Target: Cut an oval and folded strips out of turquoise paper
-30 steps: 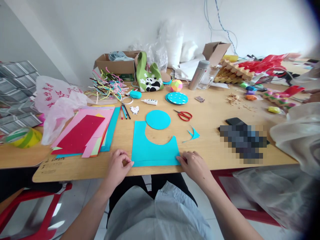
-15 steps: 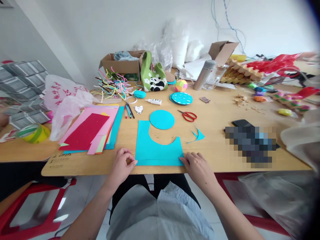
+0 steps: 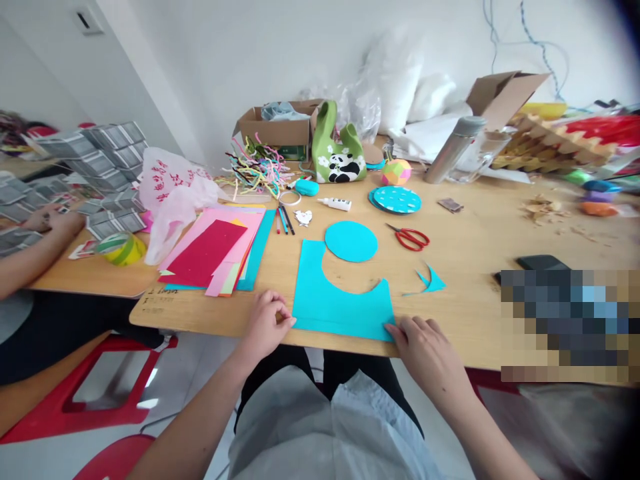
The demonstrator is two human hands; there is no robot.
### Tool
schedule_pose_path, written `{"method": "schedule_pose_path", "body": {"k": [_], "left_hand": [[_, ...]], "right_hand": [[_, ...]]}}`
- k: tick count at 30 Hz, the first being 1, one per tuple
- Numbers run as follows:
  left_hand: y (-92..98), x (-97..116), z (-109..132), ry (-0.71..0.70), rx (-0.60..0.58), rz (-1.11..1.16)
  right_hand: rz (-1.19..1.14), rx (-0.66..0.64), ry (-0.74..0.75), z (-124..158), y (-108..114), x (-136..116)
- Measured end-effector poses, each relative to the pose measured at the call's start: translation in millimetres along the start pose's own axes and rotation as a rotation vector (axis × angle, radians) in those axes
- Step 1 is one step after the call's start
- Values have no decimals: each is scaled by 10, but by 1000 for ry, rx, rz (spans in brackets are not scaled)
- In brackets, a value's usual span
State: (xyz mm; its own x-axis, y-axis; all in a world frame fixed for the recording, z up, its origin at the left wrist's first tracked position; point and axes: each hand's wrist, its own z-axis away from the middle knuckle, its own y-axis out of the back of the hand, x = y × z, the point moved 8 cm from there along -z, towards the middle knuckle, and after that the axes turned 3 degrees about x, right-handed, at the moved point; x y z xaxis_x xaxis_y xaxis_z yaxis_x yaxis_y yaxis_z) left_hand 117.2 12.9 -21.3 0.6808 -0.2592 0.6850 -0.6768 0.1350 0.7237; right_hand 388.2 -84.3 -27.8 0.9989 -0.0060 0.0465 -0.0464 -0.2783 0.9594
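A bright blue craft sheet (image 3: 345,310) with a round piece cut from its upper edge lies flat near the table's front edge. My left hand (image 3: 270,323) is closed, thumb and forefinger at the sheet's lower left corner. At the opposite lower corner, the fingers of my right hand (image 3: 425,347) are drawn together on the edge. Just above the cut-out rests a blue disc (image 3: 351,241). Red-handled scissors (image 3: 410,238) lie to the disc's right, with thin blue offcuts (image 3: 433,280) below them.
Coloured sheets (image 3: 205,253) are piled left, beside pens (image 3: 286,219) and a glue bottle (image 3: 336,203). Dotted blue discs (image 3: 397,199), a panda bag (image 3: 341,160) and a steel flask (image 3: 455,150) stand farther back. Another person's hand (image 3: 45,219) is among grey bundles at far left.
The view has turned left, so the table's things appear farther right and more of the other person shows. Both my hands stay at the blue sheet's lower corners.
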Motion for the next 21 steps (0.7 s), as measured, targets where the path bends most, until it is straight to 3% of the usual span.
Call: {"method": "schedule_pose_path", "body": {"k": [11, 17, 21], "left_hand": [[12, 44, 40, -85, 44, -80], [-1, 391, 192, -335, 99, -349], [-255, 696, 371, -615, 6, -660]], "right_hand": [[17, 46, -13, 2, 48, -14], [-4, 17, -54, 0, 35, -5], [-50, 7, -82, -3, 35, 20]]}}
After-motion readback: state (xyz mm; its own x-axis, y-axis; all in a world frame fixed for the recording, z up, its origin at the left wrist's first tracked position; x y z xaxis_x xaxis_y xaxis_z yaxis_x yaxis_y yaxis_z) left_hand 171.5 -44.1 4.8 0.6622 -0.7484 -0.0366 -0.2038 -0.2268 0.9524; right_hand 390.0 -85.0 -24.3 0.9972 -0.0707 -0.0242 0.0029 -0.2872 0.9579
